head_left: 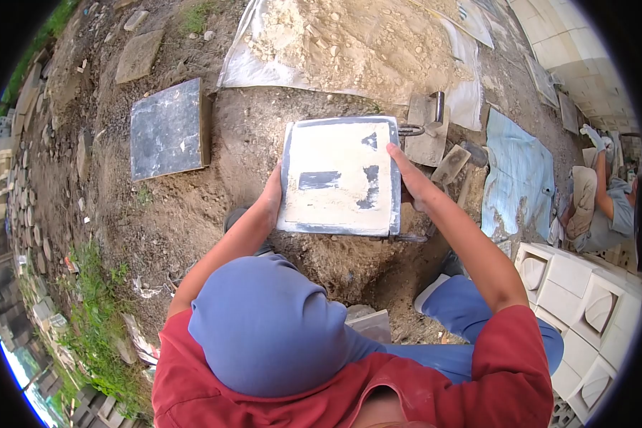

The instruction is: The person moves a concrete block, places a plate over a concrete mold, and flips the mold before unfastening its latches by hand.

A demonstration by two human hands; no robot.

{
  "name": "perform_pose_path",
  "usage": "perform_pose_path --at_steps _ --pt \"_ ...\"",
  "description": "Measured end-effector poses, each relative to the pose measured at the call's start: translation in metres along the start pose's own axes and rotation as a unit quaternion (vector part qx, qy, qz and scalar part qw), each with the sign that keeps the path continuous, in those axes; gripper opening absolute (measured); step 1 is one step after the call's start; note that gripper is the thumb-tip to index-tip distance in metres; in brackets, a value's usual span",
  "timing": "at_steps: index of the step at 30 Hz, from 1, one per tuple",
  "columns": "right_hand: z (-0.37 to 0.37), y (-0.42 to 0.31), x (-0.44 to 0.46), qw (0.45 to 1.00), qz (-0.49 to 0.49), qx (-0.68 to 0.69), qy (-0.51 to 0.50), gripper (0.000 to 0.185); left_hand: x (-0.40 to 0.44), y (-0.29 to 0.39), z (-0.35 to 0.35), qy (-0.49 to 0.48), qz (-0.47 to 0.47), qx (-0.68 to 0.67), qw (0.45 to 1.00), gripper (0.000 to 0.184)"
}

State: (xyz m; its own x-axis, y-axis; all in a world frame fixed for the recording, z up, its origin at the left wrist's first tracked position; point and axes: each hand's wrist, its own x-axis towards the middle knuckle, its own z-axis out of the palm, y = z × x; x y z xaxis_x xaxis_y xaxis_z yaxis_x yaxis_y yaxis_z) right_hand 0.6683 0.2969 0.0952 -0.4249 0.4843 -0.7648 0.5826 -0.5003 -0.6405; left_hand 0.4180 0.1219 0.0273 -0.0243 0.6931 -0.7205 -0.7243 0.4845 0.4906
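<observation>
A square slab-like piece (328, 203), dark grey and mostly coated with a pale powdery layer, lies between my two hands. Dark patches show through the coating at its middle and right side. My left hand (269, 194) grips its left edge, and my right hand (411, 178) grips its right edge, with the thumb over the top face. Metal loops (411, 130) stick out at the piece's right side, near its top and bottom corners. Most of my fingers are hidden beneath it.
A dark square board (167, 128) rests on the ground at left. Sandy material (349, 43) is heaped on a white sheet (246, 68). Right are a blue sheet (517, 171), pale blocks (567, 285) and a seated person (603, 196) by a wall.
</observation>
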Motion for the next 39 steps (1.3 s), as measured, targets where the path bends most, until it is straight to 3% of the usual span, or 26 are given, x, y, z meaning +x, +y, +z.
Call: perform_pose_path --at_steps 5,10,16,25,32,34,39 --pt "0.002 0.008 -0.005 0.998 0.019 0.067 0.003 0.095 -0.007 0.005 0.009 -0.019 -0.019 -0.017 0.999 0.082" --pt "-0.003 0.047 0.019 0.989 -0.069 0.115 0.064 0.085 0.001 -0.012 0.011 -0.027 0.056 0.001 0.998 0.084" --pt "-0.021 0.08 0.039 0.983 -0.142 0.115 0.037 0.076 0.001 -0.017 0.013 0.006 0.065 0.01 0.998 0.082" --pt "-0.014 0.076 0.025 0.964 -0.238 0.09 0.077 0.07 0.007 -0.016 0.004 0.003 0.106 0.012 0.994 0.077" --pt "-0.008 0.076 0.023 0.966 -0.211 0.102 0.11 0.072 0.004 -0.006 0.009 0.016 0.11 0.033 0.993 0.076" --pt "-0.005 0.081 0.023 0.965 -0.194 0.158 0.079 0.073 0.001 -0.007 0.012 0.037 0.094 0.052 0.994 0.077" --pt "-0.006 0.115 0.042 0.969 -0.193 0.108 0.106 0.075 -0.006 -0.01 0.012 0.026 0.062 0.06 0.996 0.077"
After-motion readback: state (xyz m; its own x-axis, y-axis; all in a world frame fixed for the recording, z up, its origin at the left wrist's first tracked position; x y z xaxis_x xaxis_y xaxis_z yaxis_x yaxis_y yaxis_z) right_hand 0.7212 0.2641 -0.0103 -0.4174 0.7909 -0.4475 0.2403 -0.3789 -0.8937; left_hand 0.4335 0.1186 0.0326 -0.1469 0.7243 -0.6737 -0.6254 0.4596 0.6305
